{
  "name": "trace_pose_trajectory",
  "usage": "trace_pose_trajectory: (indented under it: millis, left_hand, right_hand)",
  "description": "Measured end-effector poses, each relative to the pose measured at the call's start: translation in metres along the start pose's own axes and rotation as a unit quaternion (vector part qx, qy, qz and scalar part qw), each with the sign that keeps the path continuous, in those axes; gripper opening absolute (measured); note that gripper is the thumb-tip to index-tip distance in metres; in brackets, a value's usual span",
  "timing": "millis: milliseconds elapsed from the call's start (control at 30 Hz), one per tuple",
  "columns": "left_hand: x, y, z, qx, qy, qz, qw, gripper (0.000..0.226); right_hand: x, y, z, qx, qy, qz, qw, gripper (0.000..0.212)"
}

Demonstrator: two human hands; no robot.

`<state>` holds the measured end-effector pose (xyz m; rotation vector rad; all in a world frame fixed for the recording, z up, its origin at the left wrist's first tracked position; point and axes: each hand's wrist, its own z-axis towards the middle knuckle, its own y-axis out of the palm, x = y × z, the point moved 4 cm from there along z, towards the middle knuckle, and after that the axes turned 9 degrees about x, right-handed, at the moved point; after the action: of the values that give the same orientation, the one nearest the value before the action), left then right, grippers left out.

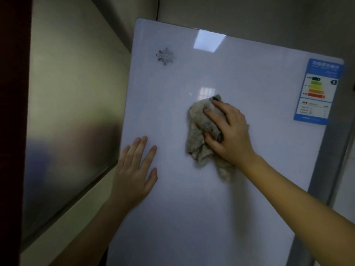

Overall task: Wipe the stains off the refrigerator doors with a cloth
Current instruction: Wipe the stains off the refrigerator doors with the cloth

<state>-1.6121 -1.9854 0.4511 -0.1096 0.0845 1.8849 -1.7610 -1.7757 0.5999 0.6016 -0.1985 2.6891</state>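
The glossy white refrigerator door (249,77) fills most of the view. A crumpled grey-beige cloth (197,135) is pressed against the middle of the door. My right hand (228,131) grips the cloth, fingers curled into its folds, and part of it hangs below the wrist. My left hand (134,169) lies flat on the door near its left edge, fingers straight and spread, holding nothing. No stain is plain to see on the door.
A blue energy label (318,91) is stuck at the door's upper right, and a silver snowflake logo (165,56) sits at its upper left. A brushed metal panel (73,112) stands close on the left. A grey wall is behind.
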Motion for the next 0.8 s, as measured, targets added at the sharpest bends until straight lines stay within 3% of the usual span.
trace_pose_trajectory:
  millis: [100, 233, 300, 500, 600, 800]
  left_hand:
    - [0.000, 0.002, 0.001, 0.010, -0.002, -0.002, 1.000, 0.056]
    - [0.000, 0.004, -0.001, 0.013, -0.004, -0.002, 1.000, 0.057]
    - [0.000, 0.006, -0.002, 0.011, -0.004, -0.004, 1.000, 0.057]
    - [-0.001, 0.008, -0.003, 0.022, -0.003, -0.002, 1.000, 0.056]
    - [-0.001, 0.008, -0.003, 0.017, -0.004, -0.001, 1.000, 0.056]
    - [-0.002, 0.001, -0.002, -0.009, -0.002, 0.002, 1.000, 0.057]
  right_hand:
    - [-0.012, 0.007, -0.009, -0.011, -0.010, 0.009, 1.000, 0.057]
    - [-0.036, 0.010, -0.051, -0.108, -0.168, 0.023, 0.980, 0.058]
    - [-0.030, 0.005, -0.055, -0.116, -0.189, 0.016, 0.975, 0.059]
    - [0.021, -0.016, -0.018, 0.003, 0.016, -0.030, 0.999, 0.057]
    - [0.015, -0.011, -0.026, 0.004, 0.036, -0.026, 0.999, 0.058]
    - [-0.042, 0.008, -0.072, -0.119, -0.197, 0.027, 0.973, 0.055]
